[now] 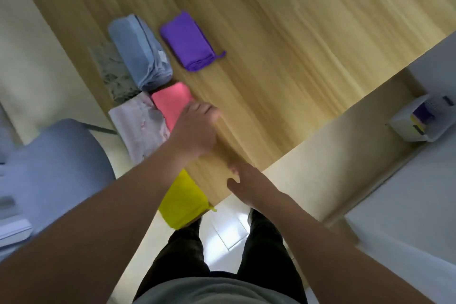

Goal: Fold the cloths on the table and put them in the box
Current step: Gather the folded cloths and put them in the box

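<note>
We see our left hand [197,128] gripping the pink cloth [171,103] — right hand [246,184] resting at the table [308,44] edge.

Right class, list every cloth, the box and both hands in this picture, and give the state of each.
Purple cloth: folded, on the table.
Blue cloth: folded, on the table.
Pink cloth: folded, left hand on its edge.
Pale cloth: folded, beside the pink one.
Yellow cloth: folded, overhanging the table edge.
Box: open, on the floor, cloths inside.
Right hand: open, holds nothing.
</note>
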The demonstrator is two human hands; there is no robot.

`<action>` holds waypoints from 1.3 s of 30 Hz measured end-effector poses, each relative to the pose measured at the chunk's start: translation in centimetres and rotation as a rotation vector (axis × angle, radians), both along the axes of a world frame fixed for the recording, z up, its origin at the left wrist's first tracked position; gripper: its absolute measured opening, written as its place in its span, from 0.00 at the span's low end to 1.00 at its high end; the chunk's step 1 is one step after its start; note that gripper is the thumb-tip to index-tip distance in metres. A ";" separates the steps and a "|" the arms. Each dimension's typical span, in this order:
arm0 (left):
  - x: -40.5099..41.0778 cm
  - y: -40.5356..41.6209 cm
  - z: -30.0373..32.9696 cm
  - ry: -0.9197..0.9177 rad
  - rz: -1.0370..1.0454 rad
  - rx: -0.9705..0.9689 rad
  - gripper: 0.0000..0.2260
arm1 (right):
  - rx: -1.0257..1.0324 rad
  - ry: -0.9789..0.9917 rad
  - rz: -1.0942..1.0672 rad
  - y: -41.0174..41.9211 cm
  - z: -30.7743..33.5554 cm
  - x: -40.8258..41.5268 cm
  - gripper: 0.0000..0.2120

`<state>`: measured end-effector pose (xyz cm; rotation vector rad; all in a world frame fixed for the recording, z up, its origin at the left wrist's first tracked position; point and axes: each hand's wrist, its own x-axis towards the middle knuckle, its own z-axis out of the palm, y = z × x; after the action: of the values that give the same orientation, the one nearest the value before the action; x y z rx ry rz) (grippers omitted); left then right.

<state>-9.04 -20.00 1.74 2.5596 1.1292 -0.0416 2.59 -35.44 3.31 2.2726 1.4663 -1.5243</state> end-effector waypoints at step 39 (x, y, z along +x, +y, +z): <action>32.3 -11.2 8.9 0.152 -0.391 -0.254 0.08 | -0.043 -0.342 -0.833 -18.0 8.6 23.9 0.16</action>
<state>23.21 -31.21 10.69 2.5328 0.6069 -0.4502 26.47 -53.42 11.91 3.0957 0.3908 -1.1264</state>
